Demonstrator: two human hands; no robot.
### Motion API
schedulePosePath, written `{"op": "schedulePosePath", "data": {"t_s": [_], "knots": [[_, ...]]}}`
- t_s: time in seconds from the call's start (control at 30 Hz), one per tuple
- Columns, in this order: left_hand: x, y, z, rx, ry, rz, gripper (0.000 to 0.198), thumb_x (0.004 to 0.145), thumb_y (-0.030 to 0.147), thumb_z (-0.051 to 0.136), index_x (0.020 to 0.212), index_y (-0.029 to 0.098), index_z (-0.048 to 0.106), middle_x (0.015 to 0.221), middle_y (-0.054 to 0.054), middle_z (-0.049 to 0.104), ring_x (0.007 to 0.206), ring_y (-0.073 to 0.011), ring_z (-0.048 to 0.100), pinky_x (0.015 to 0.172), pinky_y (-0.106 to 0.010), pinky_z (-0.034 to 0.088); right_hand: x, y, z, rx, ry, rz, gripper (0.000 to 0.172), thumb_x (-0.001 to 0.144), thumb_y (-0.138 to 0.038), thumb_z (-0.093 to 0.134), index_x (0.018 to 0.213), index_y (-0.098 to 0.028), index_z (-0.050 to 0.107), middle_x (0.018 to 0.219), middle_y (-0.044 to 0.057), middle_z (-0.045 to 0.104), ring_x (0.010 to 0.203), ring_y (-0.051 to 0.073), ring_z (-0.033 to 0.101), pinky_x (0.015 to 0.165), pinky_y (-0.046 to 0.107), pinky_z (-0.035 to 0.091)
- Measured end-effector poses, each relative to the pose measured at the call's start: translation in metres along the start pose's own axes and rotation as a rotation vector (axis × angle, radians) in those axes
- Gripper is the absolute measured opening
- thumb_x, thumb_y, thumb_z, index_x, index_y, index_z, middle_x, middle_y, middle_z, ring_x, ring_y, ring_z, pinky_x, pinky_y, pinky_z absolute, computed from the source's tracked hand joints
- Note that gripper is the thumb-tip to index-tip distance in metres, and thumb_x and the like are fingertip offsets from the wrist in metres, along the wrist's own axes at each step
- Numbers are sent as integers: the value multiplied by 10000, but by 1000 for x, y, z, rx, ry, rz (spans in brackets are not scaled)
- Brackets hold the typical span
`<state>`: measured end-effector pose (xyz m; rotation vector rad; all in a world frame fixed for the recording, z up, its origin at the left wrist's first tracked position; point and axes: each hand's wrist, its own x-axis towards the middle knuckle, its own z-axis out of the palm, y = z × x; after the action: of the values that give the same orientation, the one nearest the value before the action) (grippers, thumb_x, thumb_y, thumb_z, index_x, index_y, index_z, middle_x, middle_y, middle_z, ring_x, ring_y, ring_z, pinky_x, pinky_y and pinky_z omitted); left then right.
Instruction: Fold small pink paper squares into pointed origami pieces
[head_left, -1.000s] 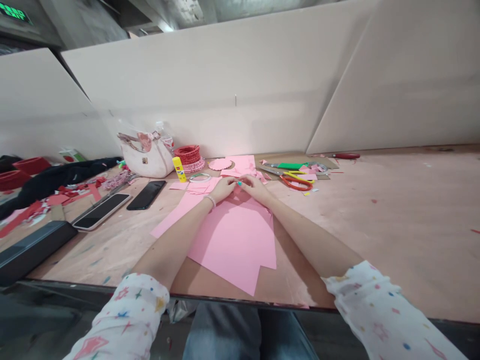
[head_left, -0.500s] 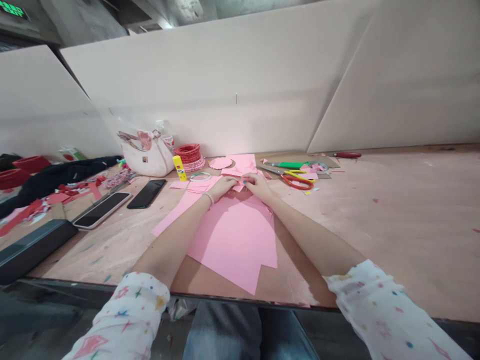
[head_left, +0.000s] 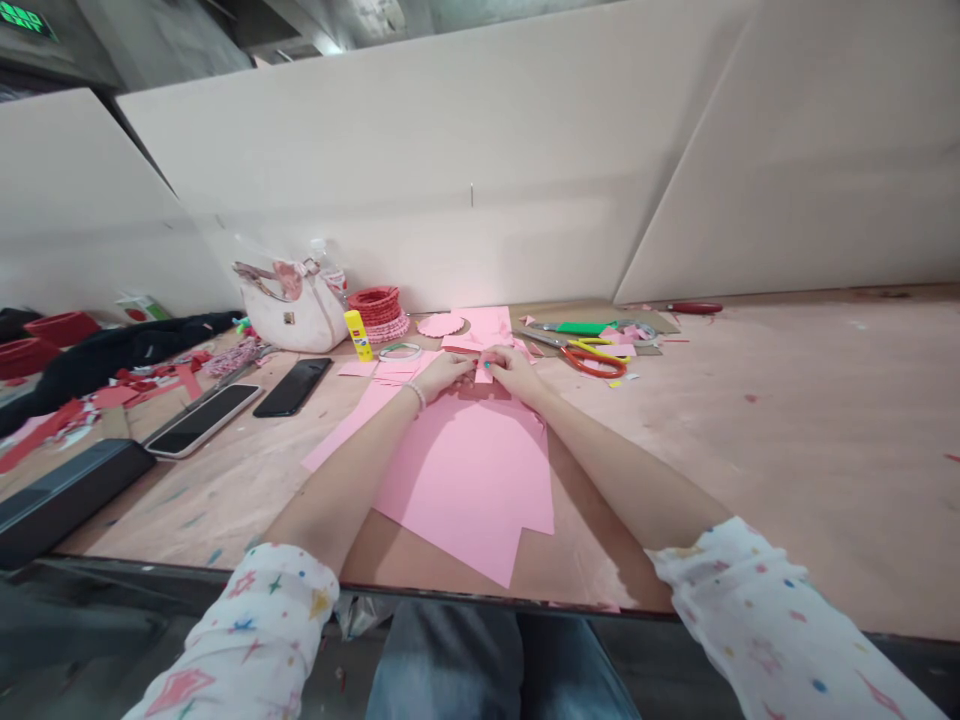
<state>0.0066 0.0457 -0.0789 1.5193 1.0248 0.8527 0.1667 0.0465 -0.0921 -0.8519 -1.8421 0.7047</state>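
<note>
My left hand [head_left: 446,376] and my right hand [head_left: 511,372] meet over the middle of the table, fingers bent together. Between them is a small pink paper piece [head_left: 484,374], pinched by the right fingers; the left fingertips close at its left edge. Large pink paper sheets [head_left: 465,470] lie beneath my wrists and reach toward the front edge. Just beyond my hands are more pink sheets [head_left: 487,325] and a scalloped pink paper circle [head_left: 441,325]. Pink paper strips [head_left: 397,371] lie beside my left hand.
Orange-handled scissors [head_left: 596,362] and green-handled scissors [head_left: 581,328] lie right of my hands among scraps. A yellow glue stick [head_left: 358,336], red cord coils [head_left: 375,302], a white handbag [head_left: 292,312] and two phones [head_left: 292,388] are to the left. A red-handled tool [head_left: 694,308] lies by the back board.
The small pink piece has turned and now shows more upright between my fingers. My hands have shifted only slightly; everything else stays in place.
</note>
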Motion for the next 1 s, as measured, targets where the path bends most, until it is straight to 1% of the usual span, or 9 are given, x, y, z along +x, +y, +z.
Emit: {"op": "schedulePosePath", "data": {"t_s": [0.13, 0.27, 0.33, 0.43, 0.57, 0.7, 0.8, 0.9, 1.0], "knots": [[0, -1, -2, -29, -29, 2, 268, 731, 358, 555, 628, 116, 501, 488, 36, 435, 395, -29, 377, 390, -156, 224, 0, 3, 1, 0, 9, 7, 181, 640, -126, 419, 761, -158, 550, 675, -12, 506, 584, 107, 425, 563, 229, 342], [-3, 0, -1, -36, -49, 12, 271, 706, 367, 590, 659, 108, 527, 467, 56, 388, 400, -27, 351, 409, -159, 242, -1, 3, 1, 20, 13, 35, 145, 688, -181, 428, 791, -165, 529, 628, -24, 491, 552, 109, 440, 528, 226, 346], [-5, 2, 0, -35, -50, 16, 264, 699, 365, 598, 692, 107, 541, 459, 66, 364, 393, -25, 327, 405, -160, 230, -1, 2, 1, 33, 8, 45, 142, 697, -195, 428, 784, -164, 536, 630, -19, 505, 559, 113, 460, 533, 229, 363], [-6, 5, 3, -36, -46, 10, 214, 688, 316, 604, 723, 112, 549, 452, 78, 332, 377, -22, 279, 392, -164, 204, 0, -1, 0, 52, 4, 54, 163, 681, -184, 433, 762, -158, 573, 679, 2, 553, 586, 115, 480, 562, 236, 387], [-6, 7, 4, -54, -43, -4, 106, 683, 217, 564, 699, 115, 541, 458, 89, 252, 379, -17, 221, 390, -160, 181, 2, -1, 0, 81, 13, 80, 207, 662, -177, 430, 758, -149, 611, 736, 26, 599, 602, 115, 490, 577, 243, 401], [-9, 9, 3, -72, -76, -15, 36, 669, 152, 516, 660, 118, 521, 479, 81, 252, 395, -18, 210, 393, -158, 155, 3, 2, -1, 113, 8, 97, 222, 627, -152, 421, 736, -144, 615, 722, 27, 604, 577, 110, 493, 550, 238, 401], [-10, 11, 4, -75, -92, -20, 54, 680, 169, 514, 667, 118, 521, 485, 76, 272, 398, -19, 218, 394, -163, 158, 3, 2, -2, 126, 5, 105, 196, 613, -150, 419, 689, -142, 599, 646, 11, 573, 524, 98, 472, 510, 227, 382], [-11, 13, 5, -74, -96, -18, 123, 708, 238, 529, 704, 115, 536, 485, 76, 286, 395, -21, 226, 395, -167, 165, 2, 1, -3, 132, 1, 110, 161, 608, -157, 425, 650, -149, 580, 591, -11, 535, 490, 87, 449, 488, 219, 357], [-12, 13, 6, -62, -101, -11, 192, 696, 298, 575, 730, 110, 553, 481, 73, 323, 396, -21, 250, 402, -170, 187, 1, -2, -4, 141, -15, 117, 144, 607, -160, 429, 637, -151, 568, 572, -23, 510, 479, 83, 443, 484, 215, 345]]}}
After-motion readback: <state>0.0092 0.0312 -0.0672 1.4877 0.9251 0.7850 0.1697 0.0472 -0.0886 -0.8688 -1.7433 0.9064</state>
